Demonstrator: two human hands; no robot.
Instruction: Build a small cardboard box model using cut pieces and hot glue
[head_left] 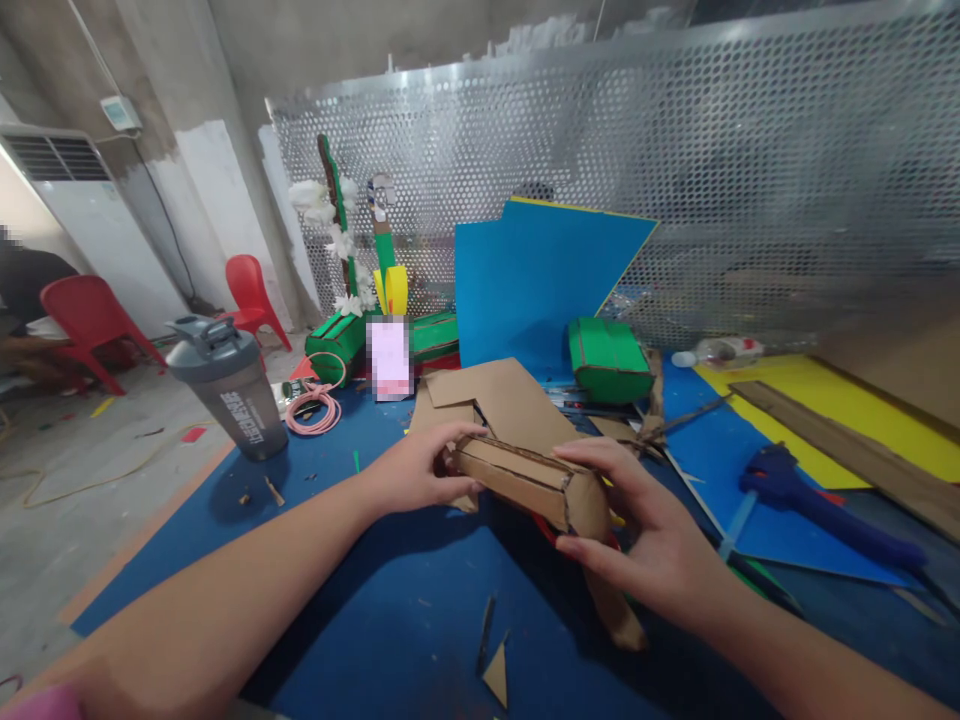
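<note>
Between my two hands is a long, many-sided brown cardboard tube (517,474), raised a little over the blue table (390,610) and slanting down toward the right. The fingers and thumb of my left hand (431,468) close around its far left end. At the near right end, my right hand (637,515) grips it with thumb below and fingers above. Flat cardboard sheets (517,395) lie just behind the tube. A cardboard strip (619,615) and a red edge show beneath my right hand, partly hidden.
A grey shaker bottle (236,395) and a coiled pink cable (315,408) stand left. Green cardboard pieces (609,358) and a blue board (525,290) are behind. On the right lies a blue glue gun (817,505). Cardboard scraps (496,675) lie in front.
</note>
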